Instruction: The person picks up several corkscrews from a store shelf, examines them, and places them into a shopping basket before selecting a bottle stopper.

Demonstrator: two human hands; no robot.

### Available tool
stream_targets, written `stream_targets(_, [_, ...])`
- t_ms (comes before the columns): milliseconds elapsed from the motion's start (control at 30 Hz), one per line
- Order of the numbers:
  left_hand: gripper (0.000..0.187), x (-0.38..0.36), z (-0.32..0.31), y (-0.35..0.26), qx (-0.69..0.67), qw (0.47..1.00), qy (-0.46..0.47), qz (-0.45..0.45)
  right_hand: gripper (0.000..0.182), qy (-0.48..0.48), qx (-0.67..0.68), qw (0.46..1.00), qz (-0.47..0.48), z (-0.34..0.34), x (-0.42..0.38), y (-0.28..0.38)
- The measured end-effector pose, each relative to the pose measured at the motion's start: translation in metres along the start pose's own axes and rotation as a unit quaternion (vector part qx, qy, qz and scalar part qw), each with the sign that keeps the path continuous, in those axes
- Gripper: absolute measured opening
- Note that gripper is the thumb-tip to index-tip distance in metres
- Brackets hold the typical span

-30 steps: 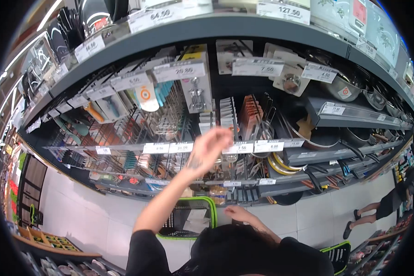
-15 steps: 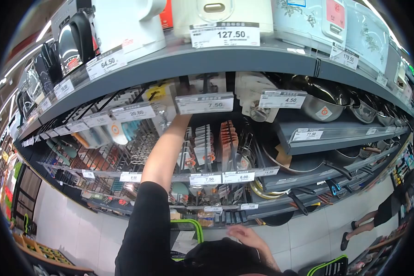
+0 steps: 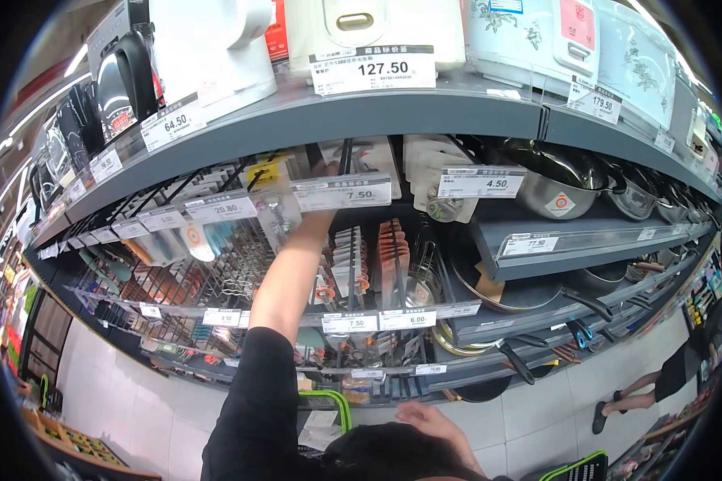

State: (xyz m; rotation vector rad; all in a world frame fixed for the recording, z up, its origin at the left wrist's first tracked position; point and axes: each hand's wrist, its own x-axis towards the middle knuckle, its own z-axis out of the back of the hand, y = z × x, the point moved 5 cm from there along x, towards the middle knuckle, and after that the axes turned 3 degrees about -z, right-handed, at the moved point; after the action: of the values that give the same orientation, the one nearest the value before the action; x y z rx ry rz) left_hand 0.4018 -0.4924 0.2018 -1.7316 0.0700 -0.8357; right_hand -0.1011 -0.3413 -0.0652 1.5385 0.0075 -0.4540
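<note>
My left arm, in a black sleeve, stretches up into the hanging rack under the upper shelf. My left hand (image 3: 324, 171) is in shadow behind a clear price holder marked 7.50 (image 3: 342, 192), among the hooks, near a carded item (image 3: 369, 155). Its fingers are mostly hidden, so their grip does not show. To its left hang yellow-topped packs (image 3: 266, 171), and to its right are white carded goods (image 3: 435, 172). Low in front of my body, my right hand (image 3: 430, 422) is held with loosely extended fingers and nothing visible in it.
Boxed appliances (image 3: 385, 32) stand on the upper shelf, whose grey edge (image 3: 425, 120) overhangs the rack. Steel pots (image 3: 553, 188) and pans (image 3: 513, 289) fill the right shelves. A green-rimmed basket (image 3: 341, 401) is below. A person (image 3: 674, 373) stands at the far right.
The view has shifted slightly, moving the shelf and tags a little left. My left hand stays in the rack behind the 7.50 tag; my right hand is almost still.
</note>
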Motion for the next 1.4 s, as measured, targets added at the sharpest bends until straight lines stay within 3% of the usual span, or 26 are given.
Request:
stream_targets(167, [0.038, -0.028, -0.012, -0.008, -0.246, 0.968, 0.013, 0.036, 0.034, 0.029, 0.004, 1.000, 0.002, -0.006, 0.011, 0.008])
stream_targets(200, [0.038, -0.042, -0.014, -0.023, -0.248, 0.968, 0.045, 0.018, 0.034, 0.037, 0.007, 0.999, -0.006, -0.008, 0.011, 0.014])
stream_targets(233, [0.036, -0.057, -0.013, -0.045, -0.085, 0.985, 0.131, -0.066, 0.034, 0.040, 0.007, 0.999, -0.007, -0.009, 0.012, 0.018])
stream_targets(267, [0.036, -0.073, -0.012, -0.068, -0.084, 0.986, 0.128, -0.066, 0.035, 0.051, -0.005, 0.999, -0.005, -0.012, 0.013, 0.022])
stream_targets(333, [0.033, -0.105, -0.016, -0.095, -0.205, 0.969, 0.077, 0.112, 0.036, 0.067, -0.018, 0.998, -0.004, -0.016, 0.016, 0.026])
stream_targets(400, [0.025, -0.118, -0.009, -0.114, -0.212, 0.970, 0.028, 0.113, 0.037, 0.076, -0.039, 0.996, 0.014, -0.021, 0.018, 0.028])
stream_targets(467, [0.036, -0.125, 0.014, -0.117, -0.067, 0.986, -0.019, 0.153, 0.036, 0.078, -0.030, 0.996, 0.028, -0.025, 0.022, 0.026])
stream_targets(533, [0.027, -0.135, 0.026, -0.133, -0.091, 0.988, -0.026, 0.124, 0.035, 0.079, -0.020, 0.996, 0.043, -0.029, 0.023, 0.026])
stream_targets(600, [0.021, -0.150, 0.027, -0.165, -0.091, 0.993, 0.057, 0.050, 0.036, 0.095, -0.027, 0.994, 0.047, -0.033, 0.024, 0.029])
stream_targets(667, [0.028, -0.164, 0.030, -0.191, -0.078, 0.992, 0.057, 0.078, 0.036, 0.107, -0.028, 0.992, 0.051, -0.040, 0.028, 0.025])
stream_targets(733, [0.004, -0.171, 0.036, -0.203, -0.051, 0.992, 0.069, 0.093, 0.036, 0.119, -0.028, 0.991, 0.056, -0.046, 0.030, 0.024])
stream_targets(800, [0.009, -0.182, 0.038, -0.219, -0.083, 0.988, 0.038, 0.125, 0.036, 0.144, -0.069, 0.986, 0.054, -0.052, 0.027, 0.038])
stream_targets(867, [0.015, -0.188, 0.040, -0.225, -0.051, 0.988, 0.079, 0.123, 0.036, 0.152, -0.077, 0.984, 0.042, -0.058, 0.029, 0.044])
stream_targets(900, [0.021, -0.192, 0.039, -0.229, -0.074, 0.979, 0.145, 0.121, 0.036, 0.159, -0.084, 0.983, 0.030, -0.060, 0.029, 0.045])
stream_targets(1000, [0.026, -0.198, 0.043, -0.222, -0.075, 0.976, 0.109, 0.172, 0.036, 0.166, -0.068, 0.983, 0.041, -0.068, 0.030, 0.051])
stream_targets(1033, [0.034, -0.204, 0.044, -0.228, -0.049, 0.972, 0.166, 0.157, 0.036, 0.168, -0.068, 0.983, 0.038, -0.071, 0.030, 0.050])
stream_targets(1167, [0.036, -0.230, 0.060, -0.221, -0.071, 0.957, 0.181, 0.214, 0.036, 0.173, -0.065, 0.981, 0.058, -0.085, 0.032, 0.054])
stream_targets(1333, [0.035, -0.278, 0.109, -0.201, -0.138, 0.950, 0.163, 0.228, 0.034, 0.164, -0.059, 0.983, 0.056, -0.099, 0.029, 0.079])
stream_targets(1400, [0.041, -0.314, 0.130, -0.188, -0.205, 0.925, 0.087, 0.307, 0.035, 0.120, 0.040, 0.990, 0.059, -0.100, 0.022, 0.099])
